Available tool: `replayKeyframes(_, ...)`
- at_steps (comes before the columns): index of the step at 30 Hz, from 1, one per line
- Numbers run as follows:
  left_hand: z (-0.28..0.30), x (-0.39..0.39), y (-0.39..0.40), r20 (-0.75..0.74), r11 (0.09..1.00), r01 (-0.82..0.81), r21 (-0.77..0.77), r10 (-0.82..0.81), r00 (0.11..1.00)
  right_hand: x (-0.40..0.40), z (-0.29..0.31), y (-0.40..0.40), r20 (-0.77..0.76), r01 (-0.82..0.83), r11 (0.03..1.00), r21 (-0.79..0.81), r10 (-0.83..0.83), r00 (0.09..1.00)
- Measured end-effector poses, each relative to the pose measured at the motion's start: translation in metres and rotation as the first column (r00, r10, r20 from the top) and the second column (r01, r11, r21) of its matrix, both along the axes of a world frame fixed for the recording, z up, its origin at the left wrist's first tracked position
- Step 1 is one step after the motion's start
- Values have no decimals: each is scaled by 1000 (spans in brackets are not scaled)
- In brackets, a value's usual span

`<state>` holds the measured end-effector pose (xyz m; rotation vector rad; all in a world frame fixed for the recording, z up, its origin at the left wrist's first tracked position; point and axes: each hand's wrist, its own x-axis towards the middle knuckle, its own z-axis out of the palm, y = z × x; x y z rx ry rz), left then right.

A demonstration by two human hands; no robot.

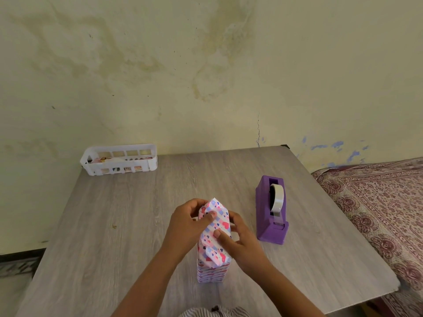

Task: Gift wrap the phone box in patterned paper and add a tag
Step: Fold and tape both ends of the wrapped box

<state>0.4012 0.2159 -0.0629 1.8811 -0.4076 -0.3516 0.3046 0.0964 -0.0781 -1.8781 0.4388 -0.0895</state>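
Note:
The phone box [214,268] stands on end near the table's front middle, covered in white paper printed with pink, red and blue hearts. Its upper end shows folded paper flaps, one pointed flap sticking up at the far side. My left hand [187,221] grips the box's top from the left, thumb pressing on the folded paper. My right hand [238,239] holds it from the right, thumb pressed on the top fold. No tag shows on the box.
A purple tape dispenser [272,210] with a roll of clear tape stands just right of the box. A white slotted basket [119,159] with small items sits at the table's far left corner by the wall. A patterned bedspread [380,202] lies beyond the table's right edge.

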Motion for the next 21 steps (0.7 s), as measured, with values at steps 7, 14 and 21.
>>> replayKeyframes(7, -6, -8, 4, -142, 971, -61, -229, 28, 989, 6, 10, -6, -32, -26, 991, -128, 22, 999)
replayKeyframes(14, -11, -14, 3, -144, 957, -60, -285, 19, 989, 33, 26, -10, 87, 90, 983, -162, -76, 993)
replayKeyframes(21, -18, -11, 4, -116, 964, -66, -259, 37, 993, 45, 39, -6, 107, 159, 986, 40, -163, 981)
